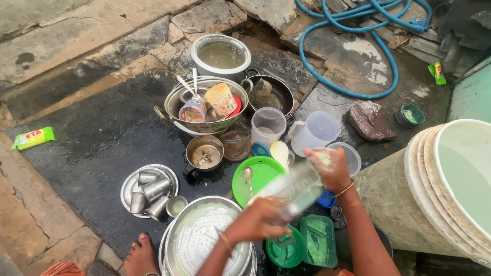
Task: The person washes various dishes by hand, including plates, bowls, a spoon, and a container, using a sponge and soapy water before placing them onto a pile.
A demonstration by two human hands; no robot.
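Both my hands hold a clear plastic bottle [294, 189] tilted across the middle of the view. My left hand [255, 221] grips its lower end above a large soapy steel plate [202, 237]. My right hand [330, 166], covered in foam, grips its upper end. Under the bottle lies a green plate [266, 171] with a spoon [248, 176] on it. Green plastic lids [286, 250] lie just below my hands.
On the wet stone floor are a steel bowl [174, 105] holding cups and spoons, a water-filled pot [221, 53], a black pan [279, 97], clear jugs [314, 132], and a steel plate [130, 184] with tumblers. A big water barrel [450, 184] stands at the right, a blue hose [353, 36] behind.
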